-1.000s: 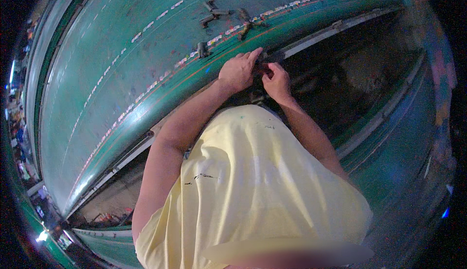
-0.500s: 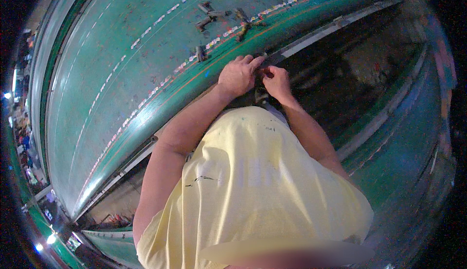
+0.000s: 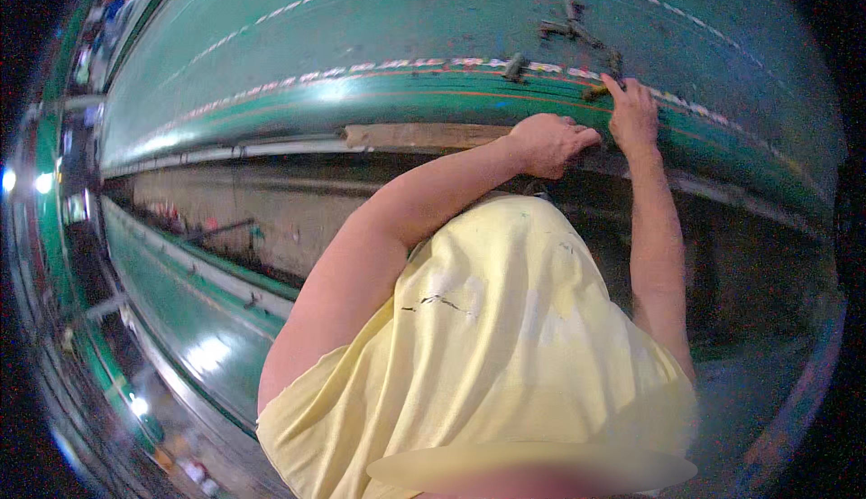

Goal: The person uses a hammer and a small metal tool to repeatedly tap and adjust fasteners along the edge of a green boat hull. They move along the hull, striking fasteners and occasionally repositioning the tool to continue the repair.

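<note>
My left hand (image 3: 552,145) is at the near edge of a long green table (image 3: 343,43), its fingers curled together. Whatever those fingers hold is too small or hidden to make out. To its right, my right hand (image 3: 635,116) reaches over the edge. Its fingers are apart, with the tips at a short dark tube-like piece (image 3: 615,60). A yellowish-brown piece (image 3: 595,93) lies just left of these fingertips. Farther back is a small cluster of dark tube-like pieces (image 3: 574,28). Another short grey piece (image 3: 515,68) lies by itself on the left.
Dashed pale lines (image 3: 361,70) run along the green surface. A brown strip (image 3: 415,136) lies along the near edge. Behind me on the left stands another green surface (image 3: 194,318), with a dark gap between it and the table. Bright lamps (image 3: 43,182) shine at the far left.
My view has turned, so the table now runs more nearly across it. My right hand has left my left hand's side and stretched forward to the dark pieces. The left stays near the edge.
</note>
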